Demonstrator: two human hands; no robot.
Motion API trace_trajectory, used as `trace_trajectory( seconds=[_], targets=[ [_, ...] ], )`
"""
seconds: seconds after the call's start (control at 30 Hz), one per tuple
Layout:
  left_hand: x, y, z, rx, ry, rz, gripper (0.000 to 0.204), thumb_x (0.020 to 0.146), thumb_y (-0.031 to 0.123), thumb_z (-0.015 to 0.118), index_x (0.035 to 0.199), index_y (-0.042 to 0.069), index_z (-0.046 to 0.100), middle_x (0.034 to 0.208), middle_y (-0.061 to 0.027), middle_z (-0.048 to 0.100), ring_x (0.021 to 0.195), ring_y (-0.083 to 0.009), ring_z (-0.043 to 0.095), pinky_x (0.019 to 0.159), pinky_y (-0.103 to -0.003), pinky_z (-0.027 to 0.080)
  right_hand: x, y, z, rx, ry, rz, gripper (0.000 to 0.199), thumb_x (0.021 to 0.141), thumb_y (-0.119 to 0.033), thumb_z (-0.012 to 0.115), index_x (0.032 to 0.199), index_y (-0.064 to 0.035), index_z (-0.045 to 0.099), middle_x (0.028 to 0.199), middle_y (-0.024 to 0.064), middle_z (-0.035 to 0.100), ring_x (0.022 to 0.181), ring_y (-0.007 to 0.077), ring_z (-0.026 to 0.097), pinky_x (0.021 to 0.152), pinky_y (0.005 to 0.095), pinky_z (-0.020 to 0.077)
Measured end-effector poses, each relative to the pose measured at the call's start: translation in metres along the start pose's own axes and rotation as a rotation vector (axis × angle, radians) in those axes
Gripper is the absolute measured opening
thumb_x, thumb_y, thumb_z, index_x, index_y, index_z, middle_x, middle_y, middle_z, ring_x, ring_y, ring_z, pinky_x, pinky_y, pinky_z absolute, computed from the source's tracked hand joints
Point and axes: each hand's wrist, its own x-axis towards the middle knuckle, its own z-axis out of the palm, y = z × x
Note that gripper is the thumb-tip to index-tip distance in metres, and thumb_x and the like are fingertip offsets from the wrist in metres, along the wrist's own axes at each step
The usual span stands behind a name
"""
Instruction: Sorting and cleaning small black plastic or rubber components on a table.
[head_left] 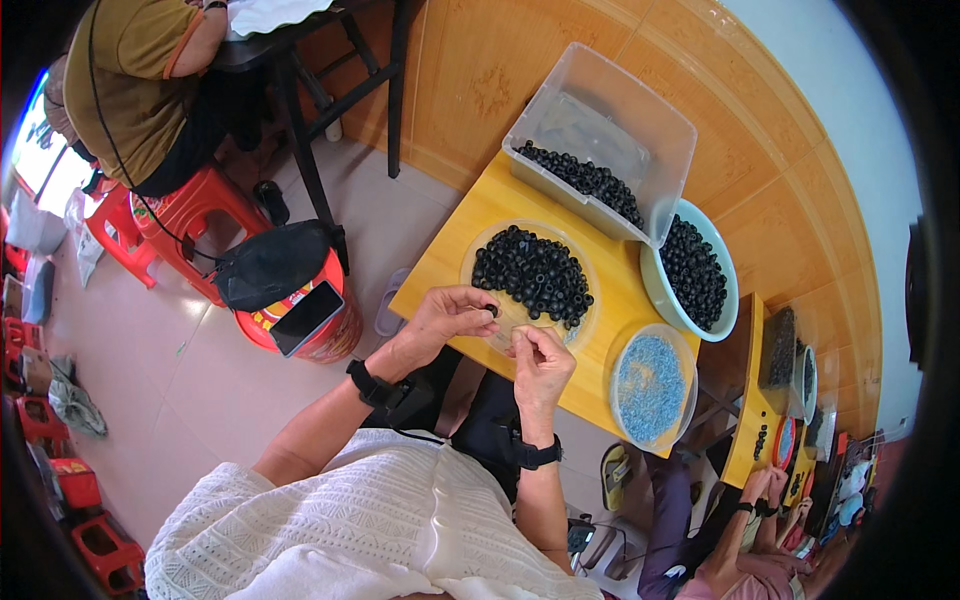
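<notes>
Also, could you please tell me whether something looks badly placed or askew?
The phone on the red bucket looks precarious: it lies askew beside the black bag, and its near end seems to jut past the rim.

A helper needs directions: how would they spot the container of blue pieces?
Find the yellow table before the wearer. At its right end, nearer than the pale green bowl, sits a round clear tub. Its blue pieces set it apart: this table's other containers hold mostly black beads.
</notes>
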Motion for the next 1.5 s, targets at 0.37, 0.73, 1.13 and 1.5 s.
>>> trace_trajectory(
  seconds=[0.37,0.73,1.13,1.5],
  targets=[
    [-0.005,0.001,0.006,0.123,-0.042,0.044,0.018,0.083,0.0,0.06,0.1,-0.002,0.057,0.089,-0.0065,0.062,0.08,-0.0144,0.064,0.074,-0.024,0.052,0.003,-0.023,0.003,-0.054,-0.08,-0.078,0.015,0.079,0.006,0.057,0.093,0.0034,0.064,0.077,0.0055,0.056,0.071,0.0098,0.056,0.06,0.0196,0.0449],
    [-0.009,0.005,0.002,0.189,-0.084,0.019,0.016,0.079,-0.002,0.064,0.094,-0.002,0.06,0.088,-0.0043,0.062,0.082,-0.0095,0.06,0.076,-0.023,0.05,0.003,-0.024,0.001,-0.059,-0.132,0.049,0.011,0.073,0.006,0.062,0.082,0.0009,0.061,0.069,0.0057,0.059,0.062,0.0111,0.057,0.058,0.0203,0.0458],
    [-0.025,-0.004,-0.016,-0.005,-0.034,-0.065,0.016,0.081,0.0,0.062,0.096,-0.001,0.059,0.092,-0.0066,0.063,0.081,-0.0134,0.062,0.077,-0.025,0.051,-0.034,-0.02,0.028,-0.324,-0.061,-0.33,0.018,0.077,0.002,0.061,0.094,0.002,0.062,0.084,0.0145,0.058,0.077,0.0302,0.059,0.068,0.0332,0.0478],
    [-0.028,0.012,-0.036,-0.171,0.097,0.017,0.016,0.081,0.001,0.062,0.096,0.001,0.06,0.089,-0.0057,0.063,0.08,-0.016,0.064,0.076,-0.027,0.053,0.02,0.024,-0.001,-0.551,-0.062,-0.099,0.012,0.074,-0.001,0.058,0.084,0.0012,0.065,0.072,0.0158,0.06,0.064,0.0309,0.059,0.059,0.0367,0.0452]
  ],
)
